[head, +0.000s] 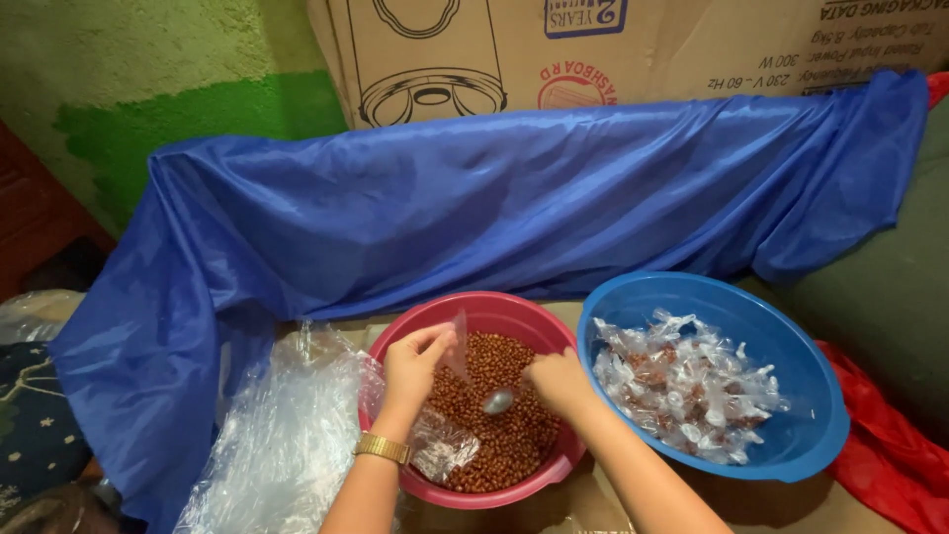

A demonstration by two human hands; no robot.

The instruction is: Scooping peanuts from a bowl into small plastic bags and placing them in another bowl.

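A blue cloth [494, 208] drapes a cardboard box [633, 49] by a green wall. Two round plastic bowls: pink [474, 405], blue [791, 445]. Left hand [415, 364] fingers pinch a clear bag [457, 346]; right hand [559, 381] grips a metal spoon [498, 400] over brown peanuts [514, 435].

Both your forearms come up from the bottom edge and angle in toward each other, so your hands end up pretty close together, near but not touching. Your left hand [413, 361] is raised a bit with the wrist bent, thumb and fingertips pinched together up top like a light pinch grip, and there's a gold watch band on that wrist. Your right hand [559, 379] sits lower, knuckles up and fingers curled under into a closed grip, pointing left toward the other hand. Both arms are bare.
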